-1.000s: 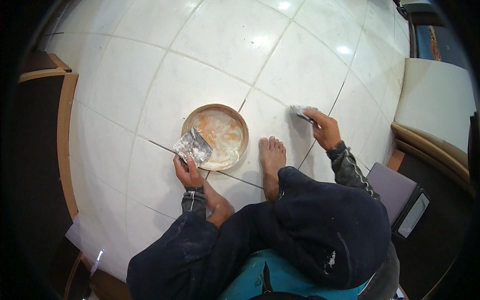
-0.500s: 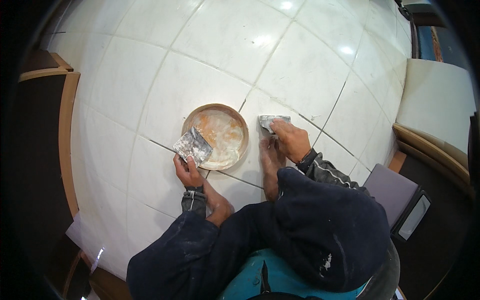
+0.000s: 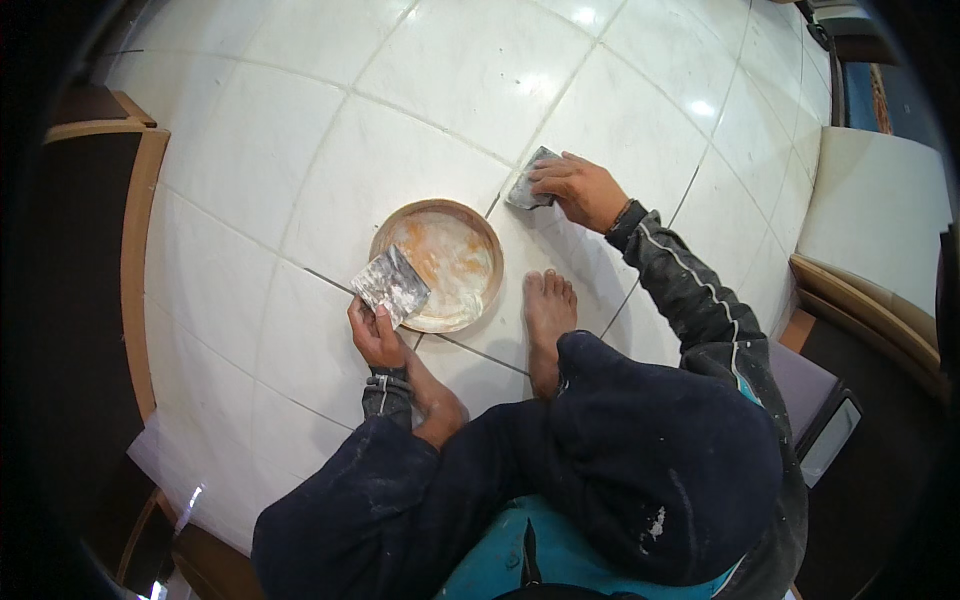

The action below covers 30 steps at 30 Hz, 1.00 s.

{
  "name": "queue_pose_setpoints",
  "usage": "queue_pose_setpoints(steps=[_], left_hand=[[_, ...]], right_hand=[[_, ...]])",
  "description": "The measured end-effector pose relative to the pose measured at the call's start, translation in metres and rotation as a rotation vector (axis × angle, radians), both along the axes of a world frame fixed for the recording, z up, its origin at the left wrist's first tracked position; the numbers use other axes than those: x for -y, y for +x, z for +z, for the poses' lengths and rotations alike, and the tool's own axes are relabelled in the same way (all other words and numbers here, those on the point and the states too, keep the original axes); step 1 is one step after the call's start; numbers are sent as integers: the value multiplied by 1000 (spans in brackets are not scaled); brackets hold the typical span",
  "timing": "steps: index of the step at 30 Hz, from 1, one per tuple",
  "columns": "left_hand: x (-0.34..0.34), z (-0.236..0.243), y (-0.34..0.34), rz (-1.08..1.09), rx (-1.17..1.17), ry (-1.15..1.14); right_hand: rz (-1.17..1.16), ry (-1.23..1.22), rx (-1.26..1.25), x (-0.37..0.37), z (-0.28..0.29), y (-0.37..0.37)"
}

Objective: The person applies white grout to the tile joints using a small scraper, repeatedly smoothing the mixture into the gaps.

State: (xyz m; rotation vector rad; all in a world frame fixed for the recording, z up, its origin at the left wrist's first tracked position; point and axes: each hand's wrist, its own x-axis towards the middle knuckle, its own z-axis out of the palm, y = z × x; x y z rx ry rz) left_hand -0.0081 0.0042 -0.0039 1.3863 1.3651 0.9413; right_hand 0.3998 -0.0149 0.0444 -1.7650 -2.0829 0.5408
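Note:
My left hand (image 3: 375, 335) grips a square grey plate (image 3: 385, 275), smeared with white material, over the near left rim of a round pan (image 3: 483, 240). The pan rests on the white tiles and has pale paste with orange patches inside. Up and right of the pan, my right hand (image 3: 590, 190) has its fingers on a smaller grey, flat squarish tool (image 3: 522, 190), held at a tile joint (image 3: 513, 170). Its edge against the floor is partly shaded. My bare feet (image 3: 548, 330) are just beside the pan.
Dark panels with wooden edges (image 3: 145, 280) stand along the left. At the right are a white board (image 3: 880, 190), stacked wooden-edged boards (image 3: 850, 300) and a grey flat object with a dark frame (image 3: 790, 380). White tiled floor (image 3: 440, 50) stretches ahead.
My right hand first came down and left toward my foot with the tool, then moved up to the joint above the pan. My left hand and plate have stayed about in place.

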Motion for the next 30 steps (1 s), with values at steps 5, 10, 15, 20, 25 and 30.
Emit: queue_pose_setpoints(steps=[5,10,15,20,25,30], left_hand=[[0,-2,-6,-39,50,15],[0,6,-2,-79,102,38],[-1,-1,-3,-73,92,30],[-3,2,-2,-52,100,11],[-5,16,5,19,63,-24],[-8,26,36,-103,52,-112]], right_hand=[[113,-101,136,39,6,24],[27,-248,183,117,12,47],[-118,-320,196,187,6,56],[-328,-269,72,207,6,59],[-993,-202,-1099,169,12,16],[-1044,-285,-1510,123,11,-18]])
